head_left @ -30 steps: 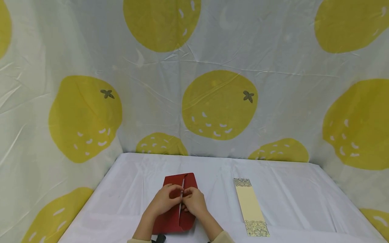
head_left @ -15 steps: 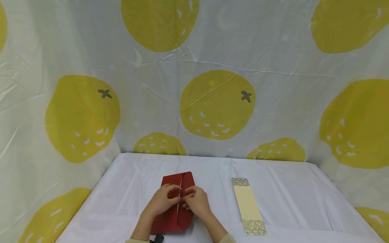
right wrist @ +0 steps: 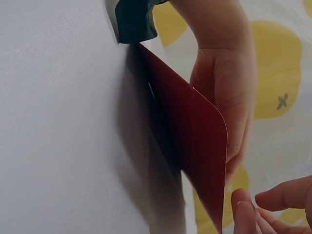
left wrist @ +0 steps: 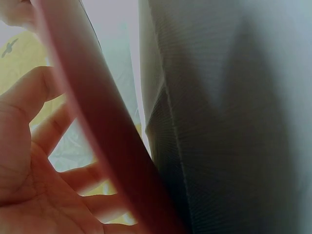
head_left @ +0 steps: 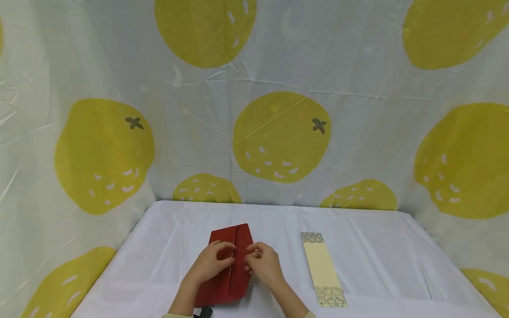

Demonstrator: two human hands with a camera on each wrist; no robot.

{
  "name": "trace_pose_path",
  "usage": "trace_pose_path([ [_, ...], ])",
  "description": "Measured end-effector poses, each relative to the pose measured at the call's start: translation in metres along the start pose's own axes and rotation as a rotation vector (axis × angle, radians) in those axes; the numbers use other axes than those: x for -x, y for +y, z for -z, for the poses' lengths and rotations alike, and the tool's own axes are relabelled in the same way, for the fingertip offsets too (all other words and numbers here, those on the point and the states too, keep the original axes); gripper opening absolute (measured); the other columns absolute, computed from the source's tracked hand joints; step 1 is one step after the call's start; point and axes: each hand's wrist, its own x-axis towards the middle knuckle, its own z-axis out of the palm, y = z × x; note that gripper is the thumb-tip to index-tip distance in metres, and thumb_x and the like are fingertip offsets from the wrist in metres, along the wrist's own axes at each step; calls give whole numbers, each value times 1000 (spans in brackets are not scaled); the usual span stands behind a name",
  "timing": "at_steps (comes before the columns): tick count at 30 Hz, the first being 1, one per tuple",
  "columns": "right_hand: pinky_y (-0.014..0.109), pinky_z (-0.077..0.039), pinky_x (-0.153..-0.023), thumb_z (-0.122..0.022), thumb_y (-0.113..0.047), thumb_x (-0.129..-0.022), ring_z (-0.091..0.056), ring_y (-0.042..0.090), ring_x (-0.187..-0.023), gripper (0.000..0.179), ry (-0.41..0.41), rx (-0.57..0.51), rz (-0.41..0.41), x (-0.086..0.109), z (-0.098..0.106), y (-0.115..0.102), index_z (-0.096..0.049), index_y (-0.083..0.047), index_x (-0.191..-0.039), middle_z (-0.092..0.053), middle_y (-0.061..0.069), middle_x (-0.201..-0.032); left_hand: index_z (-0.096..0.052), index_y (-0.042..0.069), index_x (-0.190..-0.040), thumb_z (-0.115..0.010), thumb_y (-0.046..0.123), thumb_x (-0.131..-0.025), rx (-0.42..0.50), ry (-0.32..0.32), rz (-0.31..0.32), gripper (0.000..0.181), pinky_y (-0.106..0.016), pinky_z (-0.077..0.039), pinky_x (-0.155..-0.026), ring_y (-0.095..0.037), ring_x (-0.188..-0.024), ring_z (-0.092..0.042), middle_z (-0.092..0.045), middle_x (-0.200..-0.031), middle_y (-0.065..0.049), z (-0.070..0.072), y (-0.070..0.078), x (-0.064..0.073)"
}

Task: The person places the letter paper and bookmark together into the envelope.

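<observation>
A red envelope lies on the white table, its long flap folded across the right part. In the right wrist view, the envelope is tilted up from the tabletop. My left hand rests on the envelope's left part, thumb and index finger bowed apart beside the flap's edge. Spread fingers of that left hand touch the red paper in the left wrist view. My right hand is by the envelope's right edge, fingers loosely bent. Its fingertips are right beside the paper, nothing gripped between them.
A cream card with patterned ends lies to the right on the white tablecloth. A small black object sits at the front near the left wrist. Curtains printed with yellow fruit surround the back and sides.
My right hand has let go of the flap's inner edge and moved right to the envelope's outer edge. The white gap along the flap has narrowed. The left hand keeps its place.
</observation>
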Motion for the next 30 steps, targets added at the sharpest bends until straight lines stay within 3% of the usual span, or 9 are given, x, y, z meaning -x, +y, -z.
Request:
trace_pose_path([
  [10, 31, -55, -55, -62, 2, -81, -65, 22, -60, 22, 17, 38, 10, 7, 20, 0, -63, 9, -103, -68, 11, -75, -67, 20, -114, -72, 22, -87, -3, -5, 30, 27, -60, -46, -88, -38, -118, -51, -55, -130, -17, 2, -1, 1],
  [21, 31, -55, -55, -64, -2, -86, -66, 19, -60, 22, 7, 40, -8, 14, 45, 5, -61, 8, -105, -69, 12, -78, -67, 21, -114, -72, 23, -87, -2, -11, 38, 27, -62, -43, -92, -42, -125, -46, -52, -133, -18, 3, -1, 1],
  [30, 29, -54, -55, -64, -1, -85, -66, 19, -59, 21, 62, 127, -51, 22, 73, 8, -62, 8, -105, -69, 13, -77, -67, 21, -114, -72, 23, -88, 12, -17, 42, 26, -63, -42, -93, -43, -127, -44, -51, -135, -19, 1, 3, 0],
])
